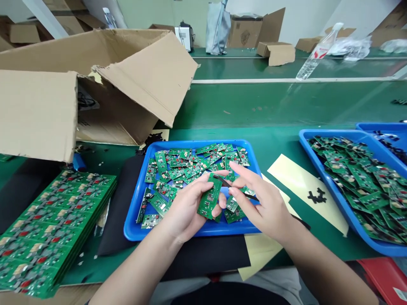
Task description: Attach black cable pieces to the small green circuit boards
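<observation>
My left hand [186,203] holds a small green circuit board [208,200] tilted up, with the fingers around its edges. In my right hand [270,205] is a pair of thin black tweezers [224,182], pinched between thumb and fingers. Its tip meets the upper end of the board, where a small dark piece shows; whether the tip grips that piece I cannot tell. Both hands are above a blue tray [131,218] that holds many loose circuit boards [162,203].
Stacked board panels [57,224] lie at the left, before a large open cardboard box [152,80]. To the right, a yellow sheet [295,182] carries black pieces [317,195], beside another blue tray [337,207] of boards. A plastic bottle [318,53] stands farther back.
</observation>
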A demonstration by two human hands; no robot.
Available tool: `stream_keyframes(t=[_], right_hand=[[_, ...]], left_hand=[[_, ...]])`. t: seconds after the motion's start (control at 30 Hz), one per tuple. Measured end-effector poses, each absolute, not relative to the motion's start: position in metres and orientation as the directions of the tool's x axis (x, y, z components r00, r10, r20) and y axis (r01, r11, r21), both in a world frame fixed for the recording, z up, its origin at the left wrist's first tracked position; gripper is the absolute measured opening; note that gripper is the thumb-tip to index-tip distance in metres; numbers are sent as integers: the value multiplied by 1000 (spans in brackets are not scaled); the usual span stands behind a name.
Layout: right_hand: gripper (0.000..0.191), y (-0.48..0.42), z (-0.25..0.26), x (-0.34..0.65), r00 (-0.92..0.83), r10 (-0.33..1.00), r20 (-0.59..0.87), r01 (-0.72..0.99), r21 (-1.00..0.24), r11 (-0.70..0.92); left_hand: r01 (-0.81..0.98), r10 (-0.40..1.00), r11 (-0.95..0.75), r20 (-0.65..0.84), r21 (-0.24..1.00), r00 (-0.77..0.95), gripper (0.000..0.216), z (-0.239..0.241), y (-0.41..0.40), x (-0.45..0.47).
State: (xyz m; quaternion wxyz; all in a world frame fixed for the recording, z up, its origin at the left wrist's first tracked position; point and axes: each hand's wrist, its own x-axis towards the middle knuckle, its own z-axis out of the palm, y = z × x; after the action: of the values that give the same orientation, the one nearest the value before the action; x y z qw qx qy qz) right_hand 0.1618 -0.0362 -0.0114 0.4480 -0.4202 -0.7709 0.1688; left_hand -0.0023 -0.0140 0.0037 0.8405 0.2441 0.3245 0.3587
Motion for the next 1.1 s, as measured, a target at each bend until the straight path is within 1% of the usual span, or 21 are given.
stream_keyframes(t=[0.1, 0.2, 0.43, 0.63, 0.9, 1.1], right_hand=[[52, -36, -10, 162, -257, 806, 533, 504, -638, 582], [51, -37, -10, 163, -261, 813, 520, 519, -635, 573], [47, -37, -10, 164, -348, 782, 517, 573, -543, 614], [42, -36, -9, 163, -367, 767, 526, 579, -517, 631], [46, -34, -12, 164, -390, 719, 575, 591, -442, 674], [45, -34, -10, 164, -394, 705, 590, 597, -419, 684]], left_hand=[[-404, 764, 611, -372, 681, 527, 43, 6, -16, -3], [-380, 764, 604, -375, 700, 524, 44, 5, -16, -3], [-383, 749, 608, -340, 696, 569, 35, 2, -15, -2], [-391, 751, 612, -351, 687, 560, 30, 3, -15, 0], [-388, 760, 586, -317, 711, 567, 21, 1, -16, 1], [-366, 768, 570, -319, 736, 555, 18, 0, -15, 1]])
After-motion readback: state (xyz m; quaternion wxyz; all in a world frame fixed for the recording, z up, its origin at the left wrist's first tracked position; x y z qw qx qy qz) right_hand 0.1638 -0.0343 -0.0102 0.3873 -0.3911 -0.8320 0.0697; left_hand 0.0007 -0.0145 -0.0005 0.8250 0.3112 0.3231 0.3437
